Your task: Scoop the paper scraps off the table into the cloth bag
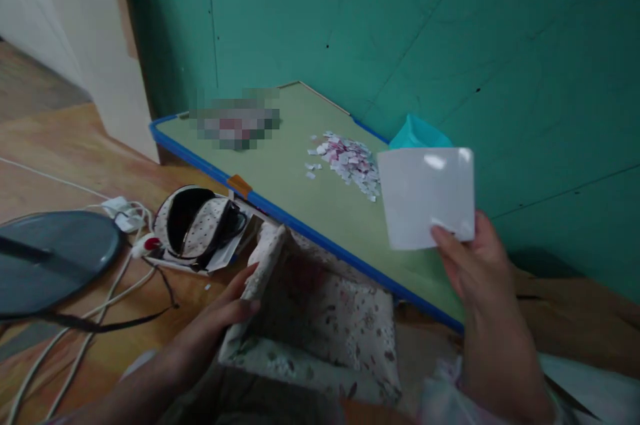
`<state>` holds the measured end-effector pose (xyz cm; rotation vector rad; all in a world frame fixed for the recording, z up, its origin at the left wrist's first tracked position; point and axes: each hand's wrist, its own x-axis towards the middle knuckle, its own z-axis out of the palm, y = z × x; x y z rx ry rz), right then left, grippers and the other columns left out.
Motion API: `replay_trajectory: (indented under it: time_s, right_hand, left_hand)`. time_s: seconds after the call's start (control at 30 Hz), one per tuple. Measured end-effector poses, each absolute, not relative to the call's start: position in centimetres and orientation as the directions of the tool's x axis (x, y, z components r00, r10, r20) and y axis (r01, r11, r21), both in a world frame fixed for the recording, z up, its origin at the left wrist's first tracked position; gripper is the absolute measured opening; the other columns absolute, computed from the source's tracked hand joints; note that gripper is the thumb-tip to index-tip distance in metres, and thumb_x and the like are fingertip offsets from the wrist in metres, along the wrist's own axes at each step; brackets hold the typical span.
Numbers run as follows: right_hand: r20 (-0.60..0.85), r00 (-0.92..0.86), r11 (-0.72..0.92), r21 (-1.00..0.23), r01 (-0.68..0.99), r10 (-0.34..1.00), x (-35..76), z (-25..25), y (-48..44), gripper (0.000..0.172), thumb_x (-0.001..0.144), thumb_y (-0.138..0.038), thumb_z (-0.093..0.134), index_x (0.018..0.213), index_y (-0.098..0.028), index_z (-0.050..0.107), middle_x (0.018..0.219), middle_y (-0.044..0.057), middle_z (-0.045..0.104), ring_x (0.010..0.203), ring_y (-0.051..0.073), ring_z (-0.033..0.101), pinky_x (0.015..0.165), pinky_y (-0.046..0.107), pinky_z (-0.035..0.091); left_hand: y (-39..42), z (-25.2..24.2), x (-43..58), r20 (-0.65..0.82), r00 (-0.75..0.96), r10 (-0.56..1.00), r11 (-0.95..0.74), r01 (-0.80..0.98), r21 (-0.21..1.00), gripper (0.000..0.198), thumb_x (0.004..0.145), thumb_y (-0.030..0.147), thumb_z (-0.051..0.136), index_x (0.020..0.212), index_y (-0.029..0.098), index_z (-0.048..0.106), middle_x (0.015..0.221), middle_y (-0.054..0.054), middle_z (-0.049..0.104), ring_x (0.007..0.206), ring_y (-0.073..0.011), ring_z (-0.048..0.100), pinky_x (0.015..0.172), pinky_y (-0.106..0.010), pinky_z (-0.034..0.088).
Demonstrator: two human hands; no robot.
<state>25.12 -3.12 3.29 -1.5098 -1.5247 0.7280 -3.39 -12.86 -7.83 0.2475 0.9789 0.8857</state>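
Note:
My right hand pinches a white glossy rectangular card by its lower right corner, thumb in front. The card is raised over the right part of a pale green tabletop with blue edging. My left hand grips the left wall of a floral fabric box, thumb on the inner side and fingers over the outside. The box is open and tilted below the table edge, with a dark interior. A heap of small white and pink paper pieces lies on the tabletop, left of the card.
A turquoise bag sits behind the card against the green wall. A pixelated patch hides something on the table's left end. On the floor are an open polka-dot pouch, a power strip, cables and a grey round base.

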Motion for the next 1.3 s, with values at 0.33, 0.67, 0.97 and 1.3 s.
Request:
replay_trajectory:
  time_s: [0.33, 0.67, 0.97, 1.3]
  right_hand:
    - [0.251, 0.358, -0.162, -0.567, 0.807, 0.899, 23.3, -2.6, -14.5, 0.031, 0.066, -0.041, 0.057, 0.086, -0.02, 0.046, 0.077, 0.009, 0.06, 0.07, 0.021, 0.058, 0.057, 0.031, 0.046]
    - [0.44, 0.132, 0.029, -0.339, 0.94, 0.888, 22.6, -3.7, -13.9, 0.019, 0.071, -0.032, 0.055, 0.08, -0.016, 0.054, 0.074, 0.007, 0.061, 0.068, 0.017, 0.059, 0.057, 0.028, 0.045]
    - [0.468, -0.19, 0.25, -0.068, 0.966, 0.863, 20.7, -3.1, -13.4, 0.013, 0.075, -0.021, 0.05, 0.085, -0.017, 0.057, 0.074, 0.007, 0.063, 0.07, 0.018, 0.06, 0.06, 0.029, 0.047]
    - [0.508, -0.178, 0.296, -0.162, 0.941, 0.843, 23.1, -2.6, -15.2, 0.023, 0.075, -0.015, 0.05, 0.095, -0.015, 0.061, 0.081, 0.011, 0.065, 0.079, 0.022, 0.061, 0.065, 0.033, 0.049]
  left_hand:
    - [-11.9, -9.3, -4.4, -0.602, 0.272, 0.751, 0.659, -0.383, 0.648, 0.071, 0.058, 0.035, 0.059, 0.123, 0.034, 0.031, 0.115, -0.007, 0.048, 0.107, -0.0396, 0.045, 0.082, -0.052, 0.04]
    - [-11.2, -9.9, -4.4, -0.53, 0.297, 0.795, 0.606, -0.344, 0.717, 0.069, 0.058, 0.035, 0.06, 0.122, 0.038, 0.033, 0.108, -0.002, 0.054, 0.102, -0.0328, 0.049, 0.082, -0.047, 0.04]
    - [-10.2, -9.2, -4.3, -0.526, 0.277, 0.804, 0.593, -0.307, 0.744, 0.069, 0.059, 0.033, 0.059, 0.122, 0.037, 0.031, 0.102, -0.001, 0.049, 0.09, -0.0279, 0.05, 0.08, -0.045, 0.04]
    - [-10.0, -9.6, -4.1, -0.558, 0.206, 0.804, 0.594, -0.272, 0.757, 0.073, 0.054, 0.036, 0.061, 0.122, 0.034, 0.035, 0.099, -0.003, 0.051, 0.084, -0.03, 0.054, 0.077, -0.048, 0.042]
